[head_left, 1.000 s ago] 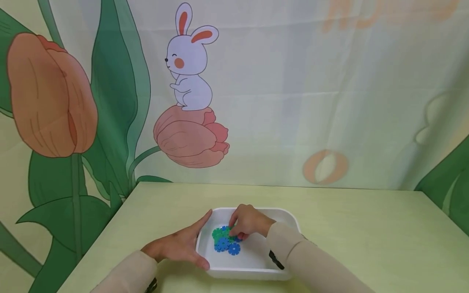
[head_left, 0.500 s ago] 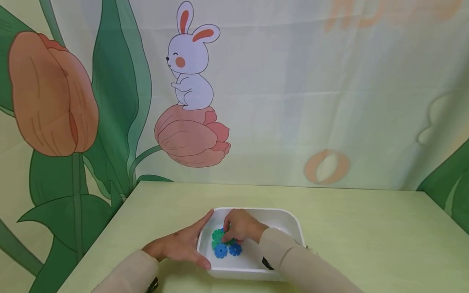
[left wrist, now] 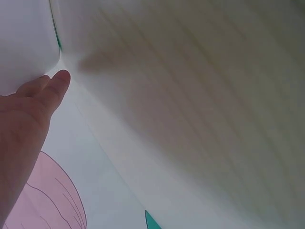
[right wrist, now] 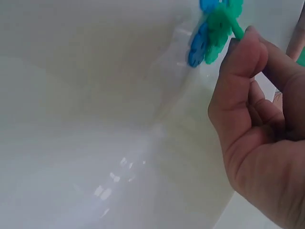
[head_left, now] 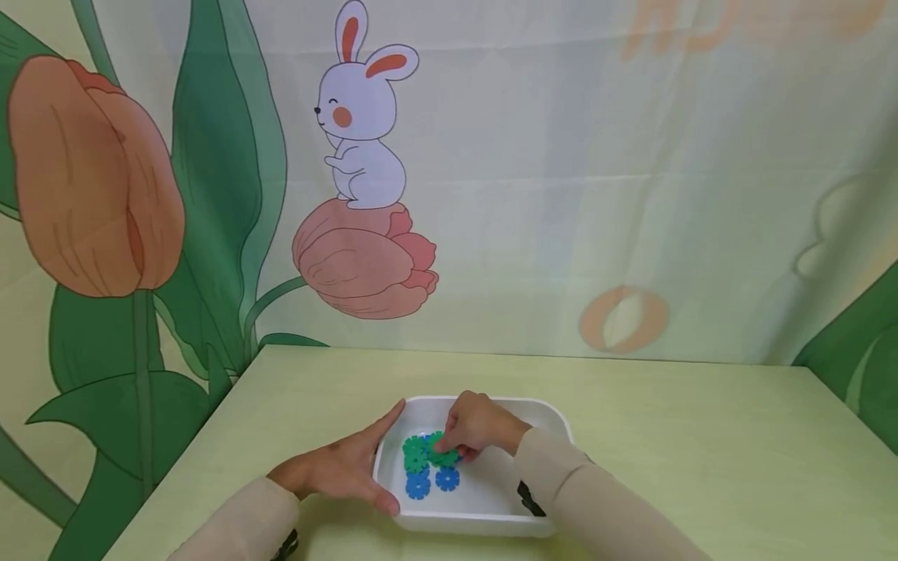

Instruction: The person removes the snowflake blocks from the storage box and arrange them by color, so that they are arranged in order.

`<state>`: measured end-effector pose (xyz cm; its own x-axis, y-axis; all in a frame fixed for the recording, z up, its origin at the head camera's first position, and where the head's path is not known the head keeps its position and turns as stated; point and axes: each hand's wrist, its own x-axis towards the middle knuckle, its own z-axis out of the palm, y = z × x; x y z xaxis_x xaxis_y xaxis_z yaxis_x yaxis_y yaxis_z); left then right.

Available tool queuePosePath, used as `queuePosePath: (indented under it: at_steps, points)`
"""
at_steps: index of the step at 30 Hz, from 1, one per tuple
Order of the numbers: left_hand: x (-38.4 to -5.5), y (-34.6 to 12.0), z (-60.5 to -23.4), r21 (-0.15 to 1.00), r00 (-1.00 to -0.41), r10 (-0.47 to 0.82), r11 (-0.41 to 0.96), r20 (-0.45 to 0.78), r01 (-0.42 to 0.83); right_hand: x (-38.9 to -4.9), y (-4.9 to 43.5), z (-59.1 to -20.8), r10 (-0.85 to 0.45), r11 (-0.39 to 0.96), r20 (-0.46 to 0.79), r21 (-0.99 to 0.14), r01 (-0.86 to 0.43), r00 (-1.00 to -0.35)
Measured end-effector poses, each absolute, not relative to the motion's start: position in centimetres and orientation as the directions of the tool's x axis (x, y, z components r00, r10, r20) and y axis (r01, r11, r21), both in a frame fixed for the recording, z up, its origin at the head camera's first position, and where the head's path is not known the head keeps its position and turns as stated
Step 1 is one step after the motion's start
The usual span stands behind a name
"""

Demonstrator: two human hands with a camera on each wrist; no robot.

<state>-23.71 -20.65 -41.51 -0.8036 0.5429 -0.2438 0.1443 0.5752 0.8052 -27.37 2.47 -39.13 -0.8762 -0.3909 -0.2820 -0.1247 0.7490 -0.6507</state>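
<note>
A white plastic tray [head_left: 477, 517] stands on the table, holding several blue and green notched plastic discs in its left half. My left hand [head_left: 344, 469] is spread along the tray's left side, thumb at the near corner and a finger at the far one. Its fingers look straight against the outer wall in the left wrist view. Inside the tray my right hand [head_left: 482, 422] pinches a green notched disc [right wrist: 237, 29] between thumb and index finger. Other green discs [head_left: 415, 453] lie left of it. Two blue discs, one [head_left: 418, 487] further left and another blue disc [head_left: 447, 478], lie nearer me.
The pale yellow-green table [head_left: 673, 444] extends around the tray on both sides. Behind its far edge hangs a curtain [head_left: 519, 195] printed with tulips and a rabbit. The right half of the tray floor lies partly under my right sleeve [head_left: 561, 475].
My right hand dipped left among the discs, then came back up and right with a green disc in its pinch. Some discs have shifted apart. The left hand keeps its place.
</note>
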Motion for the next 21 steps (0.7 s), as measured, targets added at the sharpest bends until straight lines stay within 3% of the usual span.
queuePosePath:
  at_steps: [11, 21]
  points:
    - [-23.7, -20.4, -41.5, 0.810, -0.807, 0.546, 0.565, -0.223, 0.158, -27.3, 4.9, -38.2, -0.360, 0.758, -0.299, -0.646, -0.091, -0.884]
    - [-23.6, -20.4, -41.4, 0.807, -0.812, 0.531, 0.575, -0.242, 0.135, -27.5, 7.0, -35.3, -0.417, 0.718, -0.308, -0.688, -0.103, -0.855]
